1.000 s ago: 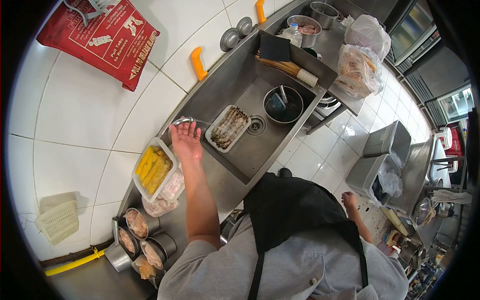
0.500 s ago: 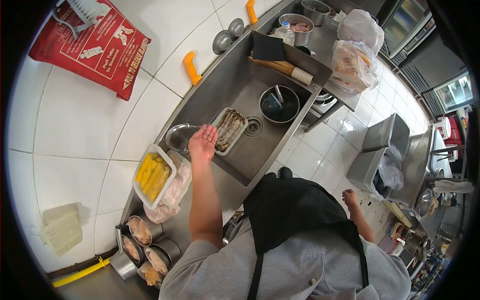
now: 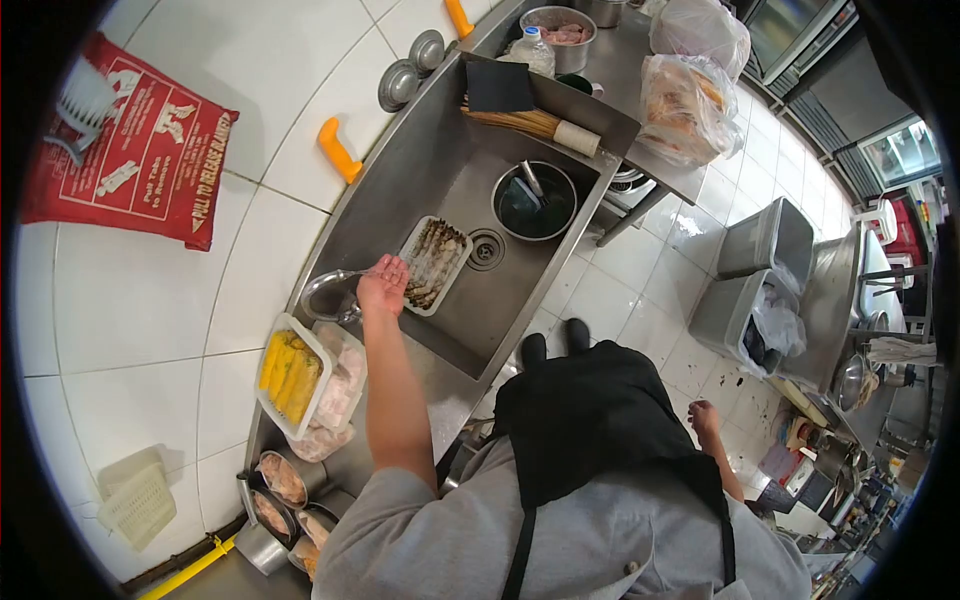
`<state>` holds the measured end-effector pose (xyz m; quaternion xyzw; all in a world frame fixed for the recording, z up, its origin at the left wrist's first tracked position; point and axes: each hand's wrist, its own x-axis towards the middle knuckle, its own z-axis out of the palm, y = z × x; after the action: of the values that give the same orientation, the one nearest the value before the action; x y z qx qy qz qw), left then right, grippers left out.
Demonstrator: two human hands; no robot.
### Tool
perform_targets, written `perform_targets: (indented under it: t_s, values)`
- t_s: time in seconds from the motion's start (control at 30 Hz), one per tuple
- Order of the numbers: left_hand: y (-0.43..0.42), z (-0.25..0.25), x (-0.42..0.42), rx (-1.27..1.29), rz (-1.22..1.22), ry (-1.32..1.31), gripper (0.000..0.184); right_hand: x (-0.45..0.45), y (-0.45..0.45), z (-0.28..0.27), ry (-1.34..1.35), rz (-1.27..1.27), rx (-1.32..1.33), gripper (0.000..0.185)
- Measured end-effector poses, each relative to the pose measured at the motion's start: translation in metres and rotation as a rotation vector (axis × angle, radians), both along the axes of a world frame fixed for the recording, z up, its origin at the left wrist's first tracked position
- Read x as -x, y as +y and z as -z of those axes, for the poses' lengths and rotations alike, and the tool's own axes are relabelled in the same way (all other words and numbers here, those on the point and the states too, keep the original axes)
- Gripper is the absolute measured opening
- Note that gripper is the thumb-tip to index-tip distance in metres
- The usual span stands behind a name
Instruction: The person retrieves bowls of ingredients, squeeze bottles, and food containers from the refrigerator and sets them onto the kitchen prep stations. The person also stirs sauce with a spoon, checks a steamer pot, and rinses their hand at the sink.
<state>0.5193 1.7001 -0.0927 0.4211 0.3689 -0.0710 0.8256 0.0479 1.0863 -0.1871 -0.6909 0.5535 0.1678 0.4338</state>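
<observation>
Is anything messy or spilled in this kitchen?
Yes, dark specks dot the white floor by a grey bin. They might be dirt. The tray in the sink looks fine, with no food spilled around it.

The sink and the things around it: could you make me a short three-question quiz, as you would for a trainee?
1. True or false: the tray of yellow food sits outside the sink.

2. Multiple choice: which of these is nearest the left hand?
A) the faucet
B) the red bag
C) the plastic bottle

3. Fill in the blank: in the sink, the drain lies between the white tray and a round metal ____.

Key: 1. True. 2. A. 3. Pot.
</observation>
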Motion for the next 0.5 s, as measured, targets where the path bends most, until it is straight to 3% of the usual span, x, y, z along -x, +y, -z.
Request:
perform_targets:
  t_s: [0.1,0.13,0.23,0.33,0.37,0.43,0.5]
  values:
    - [0.002,0.009,-0.004,-0.084,0.029,0.031,0.042,0.020,-0.010,0.002,0.033,-0.032,-0.052,0.024]
    - [0.001,0.012,-0.005,-0.128,0.049,0.045,0.041,0.015,-0.014,-0.006,0.136,-0.199,0.001,0.023]
    - [-0.011,0.011,-0.001,-0.423,0.132,0.103,0.038,0.043,-0.068,0.049,0.086,-0.321,-0.089,0.020]
    - [-0.018,0.020,0.003,-0.758,0.142,0.168,0.026,0.026,-0.127,0.082,-0.017,-0.085,-0.181,0.018]
    - [-0.016,0.025,0.003,-0.861,0.131,0.189,0.023,0.013,-0.145,0.090,-0.059,0.209,-0.296,0.019]
    - [-0.017,0.025,0.007,-1.049,0.178,0.191,0.021,-0.024,-0.177,0.066,-0.126,-0.021,-0.132,0.020]
    - [-0.016,0.027,0.013,-1.228,0.220,0.211,0.022,-0.056,-0.211,0.038,-0.156,-0.047,-0.042,0.020]
